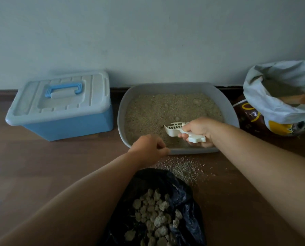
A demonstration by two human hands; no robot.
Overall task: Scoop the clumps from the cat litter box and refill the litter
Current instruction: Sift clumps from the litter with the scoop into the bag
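Scoop: the right hand (199, 129) has its fingers wrapped tight round the handle of the white scoop (176, 129); the slotted head sits low at the litter surface in the near half of the box (233, 114).
Left hand: the left hand (148, 150) is curled closed at the box's near rim, apparently pinching the rim itself to steady it; I cannot tell for certain what the fingers grip.
Litter: tan litter (148, 112) fills the box, with a few paler clumps (197, 101) visible toward the far right.
Bag: the black bag (183, 196) lies open on the floor just in front of the box, with grey clumps piled inside.
Spill: loose grains (181, 167) are scattered on the floor between box and bag.
Refill: the litter sack (265, 103) stands to the right of the box, top rolled open, not in use yet.
Bin: the blue bin (59, 107) sits left of the box, lid on.
Risk, carry: a loaded scoop must cross the rim and the gap to the bag; a tilt or a fast swing would likely shed more grains there.
Risk, sifting: lifting too soon would probably drag clean litter along; digging hard could break a clump into bits that slip through the slots.
Risk, bag: its soft mouth may fold shut, so a drop could land on the floor.
Risk, box: if the left hand lets go, a firm push of the scoop might slide the box toward the wall.
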